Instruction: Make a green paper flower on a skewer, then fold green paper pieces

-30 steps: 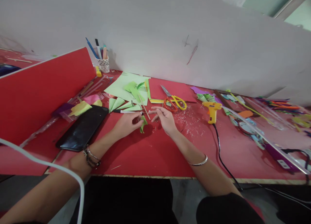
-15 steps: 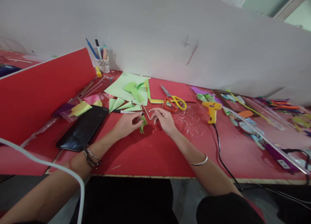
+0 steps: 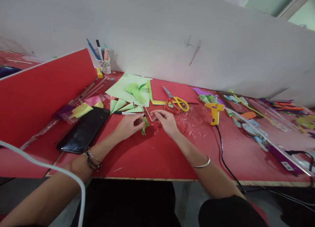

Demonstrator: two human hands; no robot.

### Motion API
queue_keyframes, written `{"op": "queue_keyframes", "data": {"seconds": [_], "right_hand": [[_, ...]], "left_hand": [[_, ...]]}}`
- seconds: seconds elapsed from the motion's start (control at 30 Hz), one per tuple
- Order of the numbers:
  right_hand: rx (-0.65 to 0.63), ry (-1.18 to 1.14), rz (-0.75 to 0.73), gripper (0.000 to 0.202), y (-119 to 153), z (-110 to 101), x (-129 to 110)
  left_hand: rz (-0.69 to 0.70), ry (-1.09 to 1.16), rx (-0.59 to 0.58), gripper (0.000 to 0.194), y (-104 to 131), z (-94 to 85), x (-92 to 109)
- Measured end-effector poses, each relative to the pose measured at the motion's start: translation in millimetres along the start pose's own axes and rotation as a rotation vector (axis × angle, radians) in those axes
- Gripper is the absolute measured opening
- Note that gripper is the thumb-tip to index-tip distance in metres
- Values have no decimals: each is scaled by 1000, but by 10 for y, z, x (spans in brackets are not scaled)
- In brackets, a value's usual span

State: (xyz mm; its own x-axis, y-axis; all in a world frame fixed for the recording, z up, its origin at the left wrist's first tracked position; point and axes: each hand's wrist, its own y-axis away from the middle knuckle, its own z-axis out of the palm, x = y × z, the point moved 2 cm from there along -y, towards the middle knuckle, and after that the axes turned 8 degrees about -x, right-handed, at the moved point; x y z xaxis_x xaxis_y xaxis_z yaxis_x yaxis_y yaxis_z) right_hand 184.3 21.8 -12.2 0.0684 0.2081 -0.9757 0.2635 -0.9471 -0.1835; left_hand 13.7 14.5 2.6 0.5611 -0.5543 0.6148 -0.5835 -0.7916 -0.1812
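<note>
My left hand (image 3: 129, 125) has its thumb and fingers closed on a small curled piece of green paper (image 3: 145, 125), which sticks out beyond the fingertips. Facing it, my right hand (image 3: 167, 122) has bent fingers pinched at the lower end of a thin wooden stick (image 3: 147, 109). The exact contact at its fingertips is small and partly hidden. The stick slants up and away toward green paper scraps (image 3: 134, 89). Just behind my left hand lie a white marker (image 3: 131, 114) and folded green paper pieces (image 3: 118, 105).
Scissors (image 3: 172, 100) with red and yellow handles lie by red paper sheets (image 3: 174, 89). A yellow glue gun (image 3: 215, 113) trails a black cord at right. A black phone (image 3: 83, 130) lies at left, below a red board (image 3: 46, 89). A pen cup (image 3: 105, 66) stands at the wall.
Almost nothing differs. My right fingers have shifted very slightly at the stick's lower end; my left hand stays in place with the green paper.
</note>
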Motion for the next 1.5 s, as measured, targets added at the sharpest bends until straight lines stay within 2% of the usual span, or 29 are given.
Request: {"op": "queue_keyframes", "data": {"seconds": [0.13, 0.23, 0.3, 0.43, 0.6, 0.8, 1.03, 1.17, 1.37, 1.5], "right_hand": [[-92, 146, -99, 23, 25, 47, -62], [-183, 262, -181, 17, 45, 98, -81], [-199, 303, -181, 15, 53, 115, -76], [-208, 340, -141, 15, 57, 120, -59], [-203, 385, -187, 14, 54, 118, -61], [-172, 427, -231, 12, 59, 122, -86], [-161, 434, -241, 9, 74, 139, -111], [-197, 456, -250, 13, 70, 143, -113], [-164, 473, -331, 11, 66, 142, -117], [-162, 470, -329, 7, 64, 148, -94]], "left_hand": [[9, -1, 22, 20, -5, 1, -13], [10, 2, 19, 20, -9, 2, -20], [7, -1, 13, 20, -10, 3, -25], [-2, -18, 11, 21, -8, 5, -33], [-33, -30, 32, 22, -11, -4, -30], [-16, -19, -38, 22, -21, 15, -34], [7, 57, -166, 35, -13, 34, -2], [26, 37, -164, 36, -8, 38, 0], [50, 21, -162, 34, -14, 51, -9], [48, 10, -177, 32, -14, 43, 9]]}}
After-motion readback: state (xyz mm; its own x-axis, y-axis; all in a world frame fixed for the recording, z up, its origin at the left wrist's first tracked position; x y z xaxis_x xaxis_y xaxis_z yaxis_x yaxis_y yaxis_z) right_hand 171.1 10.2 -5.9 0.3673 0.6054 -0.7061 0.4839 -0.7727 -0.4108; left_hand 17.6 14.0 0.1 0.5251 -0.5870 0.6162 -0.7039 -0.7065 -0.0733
